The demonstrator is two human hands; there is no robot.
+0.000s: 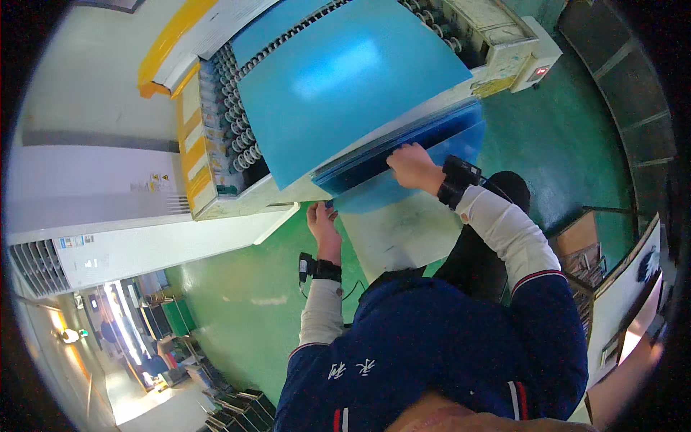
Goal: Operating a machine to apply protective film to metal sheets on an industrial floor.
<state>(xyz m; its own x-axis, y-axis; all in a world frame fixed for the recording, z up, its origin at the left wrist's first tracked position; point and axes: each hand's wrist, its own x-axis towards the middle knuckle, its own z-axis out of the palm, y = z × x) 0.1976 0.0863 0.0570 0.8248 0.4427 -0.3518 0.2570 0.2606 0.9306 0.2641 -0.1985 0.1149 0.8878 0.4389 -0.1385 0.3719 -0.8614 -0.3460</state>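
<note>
With the right hand (412,164) curled over the upper edge of the stack of blue sheets (403,155) below the roller machine (237,137) and the left hand (322,222) pinching its lower corner, it seems wise to keep both grips level so the sheets stay squared and unbent.

Layout: a large sheet (345,79) lies on the roller machine (230,129) at 12 o'clock. Below its lower edge sits a stack of sheets (403,155); the right hand (412,167) rests on the stack at 1 o'clock, the left hand (322,223) beneath the stack's left corner. A cabinet (93,216) stands at 9 o'clock.
</note>
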